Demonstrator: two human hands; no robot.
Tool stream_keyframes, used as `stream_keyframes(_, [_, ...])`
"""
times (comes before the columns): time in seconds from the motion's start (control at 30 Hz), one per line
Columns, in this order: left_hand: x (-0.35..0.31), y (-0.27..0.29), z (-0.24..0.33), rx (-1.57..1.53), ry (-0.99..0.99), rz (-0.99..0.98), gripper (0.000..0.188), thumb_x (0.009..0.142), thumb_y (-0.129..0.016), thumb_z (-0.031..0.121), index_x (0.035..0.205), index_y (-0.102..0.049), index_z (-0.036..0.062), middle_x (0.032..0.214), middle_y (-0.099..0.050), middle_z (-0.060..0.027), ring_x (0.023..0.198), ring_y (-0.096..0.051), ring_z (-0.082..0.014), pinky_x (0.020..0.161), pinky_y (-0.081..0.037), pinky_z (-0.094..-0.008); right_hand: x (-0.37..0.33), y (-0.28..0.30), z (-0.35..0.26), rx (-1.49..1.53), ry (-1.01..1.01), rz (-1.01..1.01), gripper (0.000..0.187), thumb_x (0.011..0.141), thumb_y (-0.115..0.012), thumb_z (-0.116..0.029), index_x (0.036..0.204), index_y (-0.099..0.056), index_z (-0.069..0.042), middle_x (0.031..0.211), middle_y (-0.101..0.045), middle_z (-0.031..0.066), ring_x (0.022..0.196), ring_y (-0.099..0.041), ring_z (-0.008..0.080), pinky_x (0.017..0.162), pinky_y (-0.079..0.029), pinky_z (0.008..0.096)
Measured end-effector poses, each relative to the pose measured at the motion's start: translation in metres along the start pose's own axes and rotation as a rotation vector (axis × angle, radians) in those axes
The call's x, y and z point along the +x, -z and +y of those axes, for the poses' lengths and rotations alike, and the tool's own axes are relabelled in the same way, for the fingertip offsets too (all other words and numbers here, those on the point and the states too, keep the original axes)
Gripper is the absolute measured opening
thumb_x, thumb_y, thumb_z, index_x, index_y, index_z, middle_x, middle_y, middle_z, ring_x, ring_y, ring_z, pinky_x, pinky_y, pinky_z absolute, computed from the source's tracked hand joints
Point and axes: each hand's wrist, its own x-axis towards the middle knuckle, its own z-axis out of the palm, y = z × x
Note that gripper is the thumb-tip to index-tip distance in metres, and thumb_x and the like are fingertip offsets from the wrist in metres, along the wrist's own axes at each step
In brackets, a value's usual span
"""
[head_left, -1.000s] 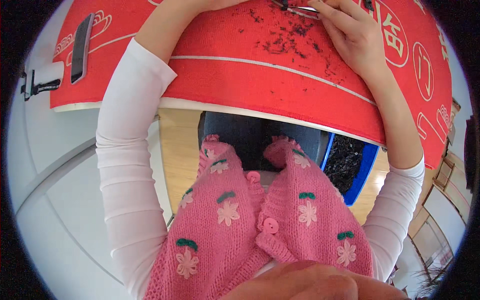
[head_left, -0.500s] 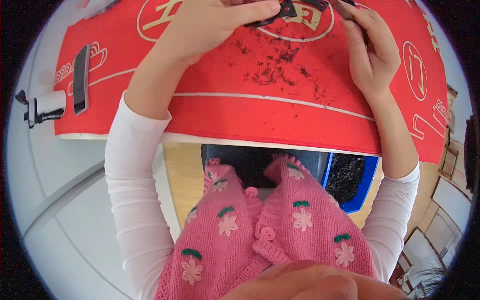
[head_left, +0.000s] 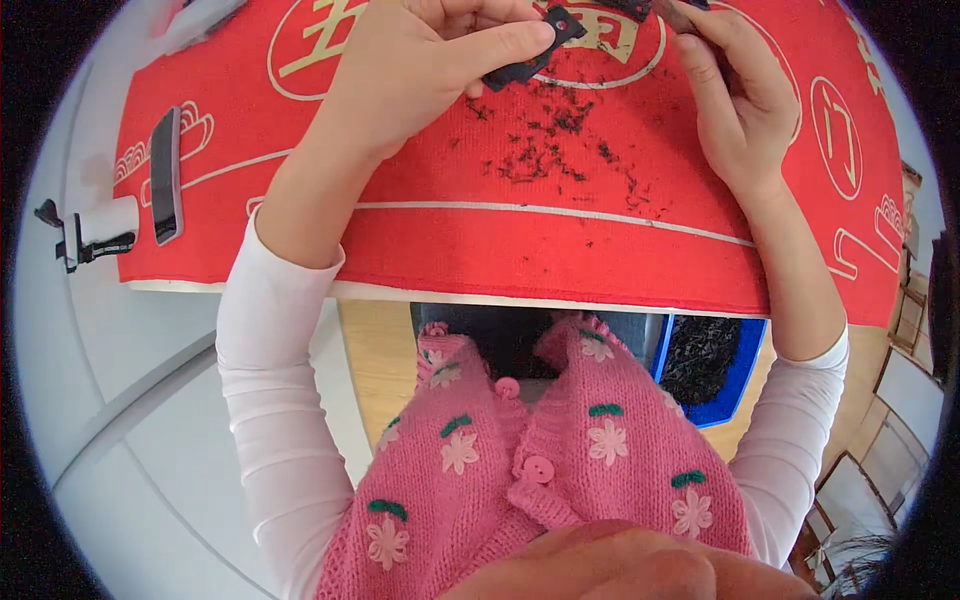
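A flat black part (head_left: pixel 519 68) with a small hole near its end is pinched between the thumb and fingers of my left hand (head_left: pixel 425 75). It hangs tilted over the red table cover (head_left: pixel 430 240). To its right, my right hand (head_left: pixel 745 115) is closed around a slim brownish tool (head_left: pixel 673 17); most of it is hidden by the fingers, so its kind cannot be told. Another black piece (head_left: pixel 630 9) shows at the top edge between my hands. Black shavings (head_left: pixel 545 155) lie scattered on the cover below them.
On the left of the cover lies a dark-screened phone (head_left: pixel 168 175), beside a white and black device (head_left: pixel 100 228) at the table's edge. Below the table's front edge stands a blue bin (head_left: pixel 742 370) holding black scraps. White cabinets (head_left: pixel 150 440) flank the left.
My left hand has turned the black part to a steeper tilt and now shows more of its face. My right hand has barely moved. The whole view has shifted slightly.
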Motion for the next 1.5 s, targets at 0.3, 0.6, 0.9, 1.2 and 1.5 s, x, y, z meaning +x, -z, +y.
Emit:
stream_keyframes(0.3, [-0.002,-0.005,-0.006,-0.209,0.030,0.076,0.009,0.077,-0.058,0.000,0.086,-0.059,-0.0029,0.068,-0.060,-0.0072,0.051,-0.052,-0.0081,0.049,-0.043,-0.0142,0.000,0.005,-0.008,-0.054,-0.019,-0.096,0.019,0.080,-0.054,0.003,0.098,-0.059,0.002,0.087,-0.058,0.0054,0.072,-0.051,0.0119,0.065,-0.039,0.0182])
stream_keyframes(0.6, [-0.001,-0.006,-0.004,-0.316,0.058,0.099,0.008,0.077,-0.057,-0.001,0.085,-0.056,-0.0024,0.068,-0.060,-0.0089,0.054,-0.056,-0.0101,0.051,-0.045,-0.0153,0.000,0.002,-0.004,-0.019,0.036,-0.055,0.020,0.080,-0.054,0.003,0.099,-0.059,0.001,0.086,-0.057,0.0055,0.070,-0.049,0.0118,0.063,-0.038,0.0182])
stream_keyframes(0.9, [-0.003,-0.010,-0.003,-0.373,0.125,0.111,0.009,0.080,-0.053,0.001,0.088,-0.056,-0.0013,0.073,-0.059,-0.0075,0.056,-0.053,-0.0092,0.053,-0.044,-0.0154,0.004,0.001,-0.014,-0.021,0.078,-0.118,0.021,0.079,-0.053,0.003,0.099,-0.060,0.000,0.085,-0.058,0.0053,0.068,-0.048,0.0118,0.061,-0.037,0.0184])
stream_keyframes(1.2, [-0.008,-0.017,0.002,-0.494,0.220,0.098,0.010,0.084,-0.050,0.005,0.091,-0.056,0.0007,0.079,-0.057,-0.0060,0.061,-0.051,-0.0081,0.056,-0.043,-0.0154,0.006,0.001,-0.030,-0.039,0.062,-0.235,0.021,0.080,-0.051,0.003,0.099,-0.060,0.000,0.081,-0.059,0.0053,0.063,-0.046,0.0105,0.057,-0.037,0.0189])
stream_keyframes(1.5, [-0.010,-0.016,-0.004,-0.470,0.185,-0.123,0.009,0.085,-0.050,0.006,0.091,-0.055,0.0013,0.079,-0.056,-0.0055,0.066,-0.052,-0.0086,0.060,-0.045,-0.0167,0.001,-0.002,-0.037,0.015,0.061,-0.180,0.022,0.080,-0.051,0.002,0.100,-0.060,0.000,0.075,-0.058,0.0048,0.058,-0.045,0.0098,0.054,-0.036,0.0186])
